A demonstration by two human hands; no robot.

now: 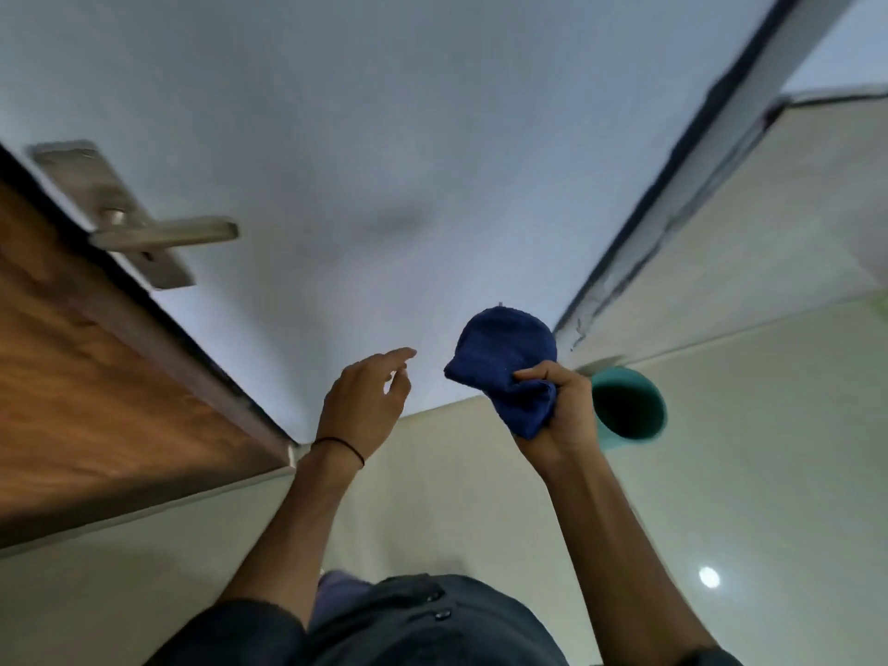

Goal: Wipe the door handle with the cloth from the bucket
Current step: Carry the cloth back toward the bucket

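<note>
Cloth (504, 362) out of bucket (629, 408), bunched in right hand (560, 415), fingers clamped on it; left hand (365, 401) empty, fingers apart; door handle (166, 233) well apart at ten o'clock, unwiped; next, probably carry cloth over to lever.

The door handle (166, 235) sticks out from its metal plate (108, 211) at the far left, with bare pale door (384, 161) all around its lever. Open air lies between it and both hands. The wooden door edge (96, 358) borders that path on the left. A teal bucket (627, 408) stands just right of the right hand (560, 408).
</note>
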